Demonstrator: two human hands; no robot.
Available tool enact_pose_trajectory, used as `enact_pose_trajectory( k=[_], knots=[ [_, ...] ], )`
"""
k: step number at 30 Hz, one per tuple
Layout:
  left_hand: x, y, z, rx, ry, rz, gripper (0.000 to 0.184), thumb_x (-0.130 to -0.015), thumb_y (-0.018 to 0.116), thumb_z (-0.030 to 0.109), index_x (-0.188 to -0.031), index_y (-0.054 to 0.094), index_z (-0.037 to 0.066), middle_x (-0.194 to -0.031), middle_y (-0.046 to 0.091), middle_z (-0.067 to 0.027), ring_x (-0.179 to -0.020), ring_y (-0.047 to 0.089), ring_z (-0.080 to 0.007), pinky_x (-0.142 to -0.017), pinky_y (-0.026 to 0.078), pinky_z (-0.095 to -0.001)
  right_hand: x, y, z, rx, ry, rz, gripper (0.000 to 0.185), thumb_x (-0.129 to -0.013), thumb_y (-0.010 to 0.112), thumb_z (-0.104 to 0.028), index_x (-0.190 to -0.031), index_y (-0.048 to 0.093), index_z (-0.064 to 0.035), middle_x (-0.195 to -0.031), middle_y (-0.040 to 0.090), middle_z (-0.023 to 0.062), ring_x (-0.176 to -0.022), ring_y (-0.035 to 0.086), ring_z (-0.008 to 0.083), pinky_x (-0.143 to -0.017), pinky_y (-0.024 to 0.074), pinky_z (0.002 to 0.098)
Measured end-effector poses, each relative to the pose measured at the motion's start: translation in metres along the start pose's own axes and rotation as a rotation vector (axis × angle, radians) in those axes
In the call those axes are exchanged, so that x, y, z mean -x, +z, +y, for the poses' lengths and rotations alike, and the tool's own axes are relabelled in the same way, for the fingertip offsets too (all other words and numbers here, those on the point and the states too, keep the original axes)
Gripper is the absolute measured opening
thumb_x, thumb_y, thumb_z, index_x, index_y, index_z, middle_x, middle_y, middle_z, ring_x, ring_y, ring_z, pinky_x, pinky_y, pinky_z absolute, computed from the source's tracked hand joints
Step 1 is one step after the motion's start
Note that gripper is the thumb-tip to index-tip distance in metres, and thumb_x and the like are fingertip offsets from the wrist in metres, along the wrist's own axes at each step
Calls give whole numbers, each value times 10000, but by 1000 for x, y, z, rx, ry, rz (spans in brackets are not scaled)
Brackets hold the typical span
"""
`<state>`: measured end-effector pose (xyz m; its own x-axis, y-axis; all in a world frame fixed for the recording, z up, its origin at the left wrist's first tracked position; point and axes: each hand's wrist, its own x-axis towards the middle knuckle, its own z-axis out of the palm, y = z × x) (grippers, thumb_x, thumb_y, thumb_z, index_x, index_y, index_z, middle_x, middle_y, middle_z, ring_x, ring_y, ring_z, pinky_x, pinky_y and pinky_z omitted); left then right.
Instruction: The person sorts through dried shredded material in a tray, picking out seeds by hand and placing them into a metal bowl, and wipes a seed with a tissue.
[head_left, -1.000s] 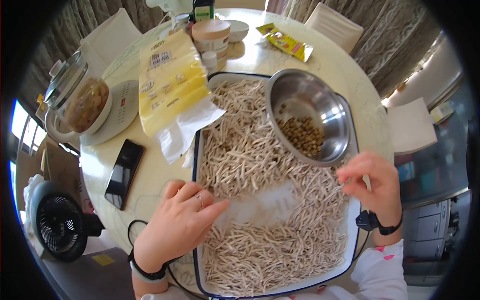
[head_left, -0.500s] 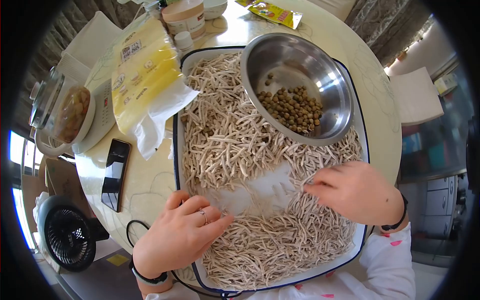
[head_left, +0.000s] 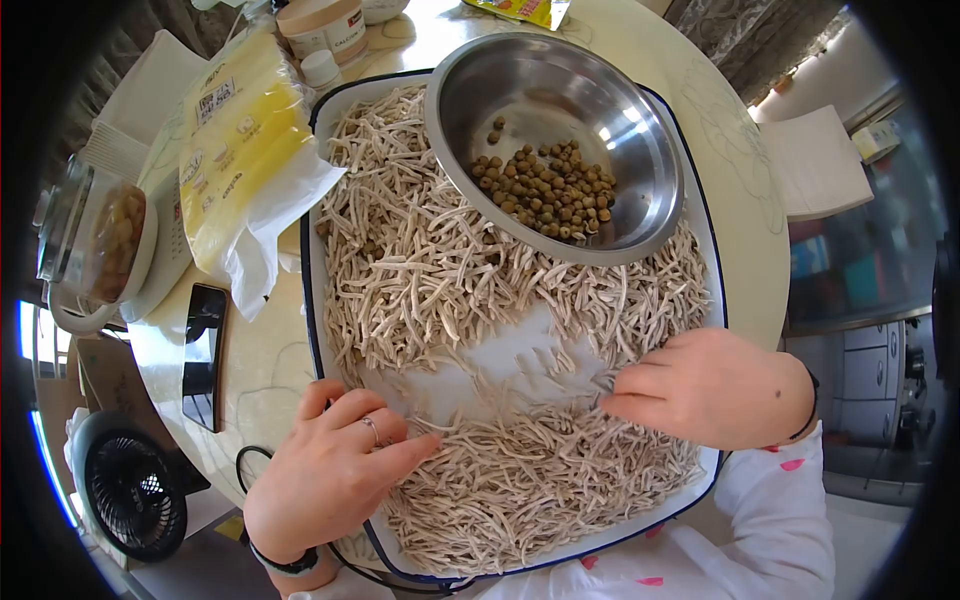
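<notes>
Right hand (head_left: 708, 388) bunched at pale sticks (head_left: 540, 492).
Left hand (head_left: 325, 470) loosely curled (what either grasps cannot be told); steel bowl (head_left: 545, 75) beyond.

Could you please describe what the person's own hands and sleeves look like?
The left hand wears a slim silvery ring, with a black band at its wrist. The right hand has no visible ring, and a dark strap circles its wrist. The right sleeve is white with pink marks.

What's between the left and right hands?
Pale stick-like pieces, edging a mostly bare patch of white tray floor. Head view shows it, left hand to right hand.
</notes>
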<state>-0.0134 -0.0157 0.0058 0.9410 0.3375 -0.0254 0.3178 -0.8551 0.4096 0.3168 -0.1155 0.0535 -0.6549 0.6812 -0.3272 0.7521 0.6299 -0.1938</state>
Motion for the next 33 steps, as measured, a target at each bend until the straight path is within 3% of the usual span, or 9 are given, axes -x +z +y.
enact_pose_trajectory(
  k=[4,7,10,13,19,22,25,31,33],
  knots=[
    [0,1,0,18,-13,3,378,-728,762,99,-1094,741,194,-897,615,22,-950,564,-237,-916,380,-413,12,-7,4,-34,7,-2,304,-787,620,-128,-1084,677,-95,-970,628,19,-833,646,193,-686,513,320],
    [0,4,1,33,-32,15,347,-742,763,113,-1080,748,189,-893,613,14,-956,561,-240,-912,381,-418,11,12,3,101,123,228,189,-783,624,-124,-968,621,-82,-843,542,23,-817,629,187,-679,509,308],
    [0,4,1,28,-35,17,331,-745,764,122,-1070,752,183,-892,613,8,-958,561,-245,-910,382,-423,21,5,0,-51,16,-55,276,-783,621,-116,-1056,643,-79,-885,567,20,-837,630,191,-690,505,302],
    [0,3,1,23,-33,5,327,-746,765,126,-1070,752,176,-895,615,5,-960,561,-249,-909,381,-429,39,3,-3,-127,-19,-46,342,-789,618,-119,-1126,646,-73,-929,586,18,-869,630,188,-688,507,303],
    [-2,1,4,26,-39,7,339,-753,750,90,-1078,725,185,-899,606,12,-990,578,-226,-928,402,-423,47,30,-14,54,314,209,370,-816,592,-103,-1183,635,-78,-1012,610,17,-869,639,187,-692,513,307],
    [-2,-11,3,29,-39,3,342,-757,758,95,-1090,724,166,-914,633,5,-962,590,-231,-903,408,-417,64,37,-13,-135,127,118,381,-798,696,-157,-1174,672,-105,-1038,662,3,-830,660,187,-666,529,313],
    [2,-29,9,23,-44,19,345,-752,775,102,-1091,722,137,-908,654,-9,-910,607,-241,-863,421,-415,73,28,-16,-144,202,230,397,-797,700,-162,-1187,660,-101,-1050,662,6,-864,665,180,-682,531,309],
    [-8,-51,40,-18,-5,24,380,-728,802,115,-1097,712,107,-894,663,-24,-866,627,-238,-808,445,-406,62,48,-7,-119,371,311,384,-842,569,-94,-1223,616,-81,-965,598,44,-867,647,194,-684,523,311],
    [-15,-53,50,-43,52,-16,346,-761,791,151,-1090,701,94,-905,665,-13,-862,629,-225,-810,459,-389,68,49,-4,-185,234,266,420,-825,602,-93,-1244,617,-111,-941,607,27,-836,641,195,-652,513,320]
  ],
)
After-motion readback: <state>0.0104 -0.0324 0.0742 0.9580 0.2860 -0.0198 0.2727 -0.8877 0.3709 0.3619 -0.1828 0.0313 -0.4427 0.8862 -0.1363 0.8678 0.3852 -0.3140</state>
